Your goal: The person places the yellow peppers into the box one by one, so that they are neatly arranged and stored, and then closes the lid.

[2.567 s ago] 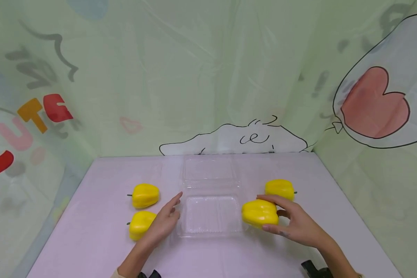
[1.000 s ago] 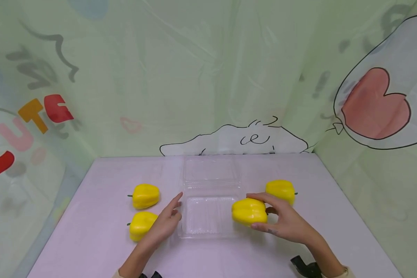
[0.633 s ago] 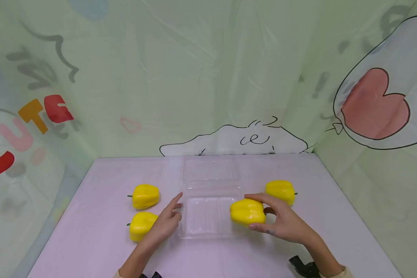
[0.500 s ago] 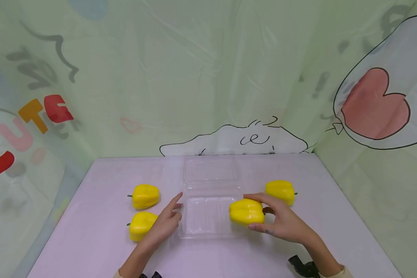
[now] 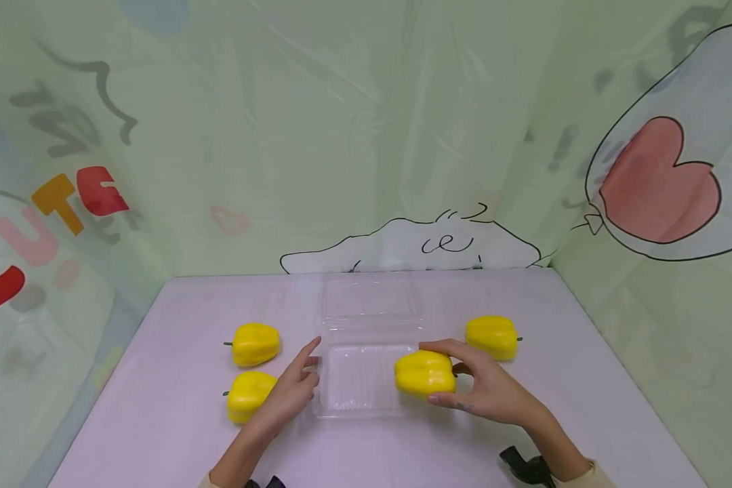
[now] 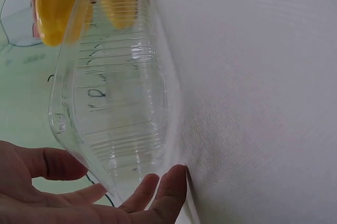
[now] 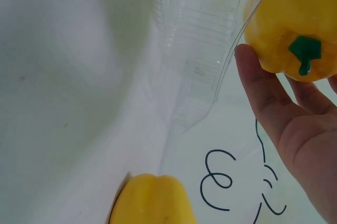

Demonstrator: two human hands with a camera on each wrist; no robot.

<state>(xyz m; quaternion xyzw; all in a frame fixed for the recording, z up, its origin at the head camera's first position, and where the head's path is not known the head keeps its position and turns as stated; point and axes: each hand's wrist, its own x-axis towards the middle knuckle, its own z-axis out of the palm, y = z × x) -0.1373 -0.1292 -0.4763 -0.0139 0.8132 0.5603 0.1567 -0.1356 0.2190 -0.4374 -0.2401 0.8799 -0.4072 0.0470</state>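
My right hand [image 5: 494, 388] grips a yellow bell pepper [image 5: 425, 373] between thumb and fingers, holding it over the right part of a clear plastic clamshell box [image 5: 369, 411]. The right wrist view shows the pepper's green stem [image 7: 305, 50] towards the palm, above the box rim. At the box's left side is my left hand [image 5: 289, 393], index finger extended. In the left wrist view, its thumb [image 6: 52, 163] and fingertips lie close to the box's near corner; firm contact cannot be told. The box's lid [image 5: 371, 298] is folded back, away from me.
Two yellow bell peppers lie left of the box, a far one [image 5: 255, 344] and a nearer one [image 5: 250, 396] partly behind my left forearm. Another pepper [image 5: 493, 337] lies right of it, beyond my right hand. Printed curtains [image 5: 366, 135] surround the pale table [image 5: 207, 461].
My right hand has carried the pepper leftward, from beside the box's right edge to over its right part. The left hand has stayed almost still at the box's left side.
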